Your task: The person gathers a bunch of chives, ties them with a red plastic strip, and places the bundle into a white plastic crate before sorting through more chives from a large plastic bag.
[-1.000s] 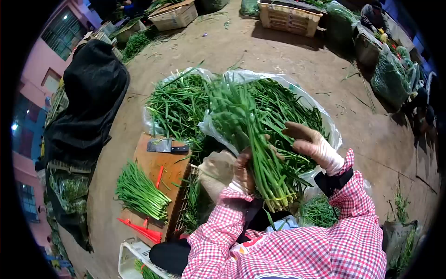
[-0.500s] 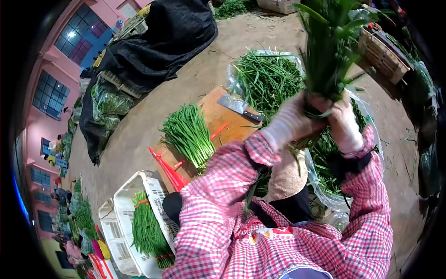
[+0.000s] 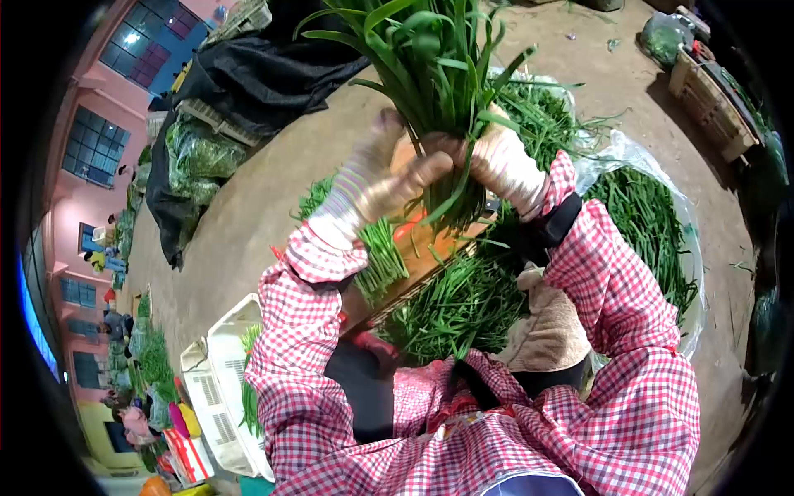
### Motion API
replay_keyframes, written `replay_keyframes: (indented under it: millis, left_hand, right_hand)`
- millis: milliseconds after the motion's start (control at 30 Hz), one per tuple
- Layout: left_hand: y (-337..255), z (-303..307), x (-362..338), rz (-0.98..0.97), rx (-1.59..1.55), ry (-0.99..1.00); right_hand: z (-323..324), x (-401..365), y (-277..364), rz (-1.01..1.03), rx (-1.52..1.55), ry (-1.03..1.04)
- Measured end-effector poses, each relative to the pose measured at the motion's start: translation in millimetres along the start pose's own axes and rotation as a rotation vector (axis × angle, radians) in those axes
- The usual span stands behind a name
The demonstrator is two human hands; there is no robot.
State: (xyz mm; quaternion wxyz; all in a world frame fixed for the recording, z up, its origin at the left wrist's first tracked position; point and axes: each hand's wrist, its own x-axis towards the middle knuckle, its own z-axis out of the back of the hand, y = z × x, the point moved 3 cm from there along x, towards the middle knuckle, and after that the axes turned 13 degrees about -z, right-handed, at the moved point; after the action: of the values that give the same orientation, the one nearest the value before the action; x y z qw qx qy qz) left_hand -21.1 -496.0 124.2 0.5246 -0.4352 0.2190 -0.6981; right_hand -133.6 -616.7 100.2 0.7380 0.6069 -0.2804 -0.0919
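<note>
A bunch of garlic chives point(image 3: 434, 70) stands upright before me, its long leaves fanning out at the top. Wrapped round the lower part is my right hand point(image 3: 500, 161), in a pale glove or sleeve. My left hand point(image 3: 376, 178) is at the bunch's left side, thumb stretched across toward it and fingers apart, slightly blurred. Below the hands lies an orange-brown board point(image 3: 442, 248). A neat pile of chives point(image 3: 380, 260) rests on it, partly behind my left forearm. Loose chives point(image 3: 463, 310) are heaped in front of my lap.
A white plastic crate point(image 3: 217, 372) with chives stands at the lower left. To the right is a clear plastic bag point(image 3: 691, 240) full of greens. A black sheet point(image 3: 248, 74) covers stacked goods at the upper left, and a crate point(image 3: 703, 103) stands upper right.
The bunch has moved left and closer in my view, as the camera view shifted. My left hand has loosened from round the stems and spread its fingers; my right hand still grips.
</note>
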Motion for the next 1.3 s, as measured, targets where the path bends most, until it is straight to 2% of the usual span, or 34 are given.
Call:
replay_keyframes:
  millis: [67, 100, 133, 200, 233, 267, 300, 333, 367, 400, 433, 500, 567, 600, 633, 667, 700, 833, 933, 967, 1000, 1067, 1300]
  left_hand:
    - [18.2, 17.5, -1.2, -0.183, -0.496, -0.029]
    - [21.2, 24.7, -0.6, -0.222, -0.324, -0.032]
    - [21.9, 31.7, 1.2, -0.261, -0.152, -0.032]
    - [23.5, 42.0, 6.7, -0.336, 0.192, -0.024]
    - [39.4, 44.3, 6.6, -0.337, 0.202, -0.024]
    - [55.3, 46.5, 6.5, -0.338, 0.213, -0.025]
    - [75.7, 37.5, -2.7, -0.308, 0.064, -0.034]
    - [83.7, 30.4, -3.9, -0.184, -0.046, -0.088]
    - [92.2, 23.3, -5.9, -0.065, -0.159, -0.157]
    - [108.0, 18.6, -14.6, 0.113, -0.612, -0.205]
    - [123.2, 13.7, -24.5, 0.314, -1.043, -0.339]
    - [145.7, 13.7, -30.4, 0.434, -1.719, -0.35]
    - [151.2, 10.6, -26.2, 0.362, -1.423, -0.279]
    - [144.7, 15.3, -18.3, 0.234, -1.034, -0.182]
    - [137.8, 20.1, -10.5, 0.128, -0.518, -0.089]
    - [131.3, 25.0, -3.3, 0.061, -0.098, -0.062]
    - [110.3, 27.9, 7.9, 0.026, -0.014, -0.073]
    - [106.0, 31.6, 13.3, -0.004, 0.085, -0.044]
    - [107.5, 30.2, 7.1, 0.005, 0.106, -0.045]
    - [108.1, 29.3, 4.8, 0.008, 0.111, -0.045]
    - [105.7, 28.2, 4.6, 0.008, 0.119, -0.043]
    - [106.7, 28.0, 3.9, 0.007, 0.139, -0.041]
    - [99.7, 29.5, -9.4, 0.045, 0.255, -0.06]
  right_hand:
    - [-2.5, 9.5, -7.7, -0.048, -0.024, 0.051]
    - [-3.8, 14.1, -11.6, -0.072, -0.037, 0.076]
    - [-5.8, 22.9, -15.2, 0.023, 0.039, 0.115]
    - [-6.0, 36.7, -25.0, -0.064, -0.007, 0.215]
    - [-6.7, 44.2, -33.1, -0.107, -0.03, 0.264]
    - [-10.3, 53.7, -49.4, -0.023, -0.011, 0.278]
    - [-14.6, 50.4, -61.9, 0.064, 0.004, 0.287]
    - [-19.9, 52.5, -65.0, 0.148, 0.022, 0.296]
    - [-19.3, 43.8, -76.0, -0.072, 0.195, 0.407]
    - [-29.2, 46.4, -88.7, -0.16, 0.101, 0.373]
    - [-42.2, 49.7, -103.6, -0.106, 0.208, 0.318]
    - [-47.9, 47.9, -130.6, -0.258, 0.376, 0.294]
    - [-53.4, 50.4, -150.7, -0.351, 0.606, 0.304]
    - [-53.2, 49.1, -146.9, -0.315, 0.633, 0.306]
    - [-53.5, 48.2, -137.7, -0.28, 0.659, 0.309]
    - [-45.7, 52.9, -126.0, -0.168, 0.523, 0.344]
    - [-38.3, 57.6, -109.6, -0.051, 0.395, 0.364]
    - [-15.8, 66.5, -60.2, 0.124, -0.201, 0.317]
    - [-25.2, 69.6, -102.8, 0.047, -0.029, 0.461]
    - [-24.2, 66.9, -138.2, -0.086, -0.154, 0.473]
    - [-26.0, 66.1, -140.5, -0.125, -0.199, 0.476]
    - [-25.1, 66.1, -145.0, -0.073, -0.223, 0.482]
    - [-21.1, 64.5, -100.7, 0.21, -0.318, 0.478]
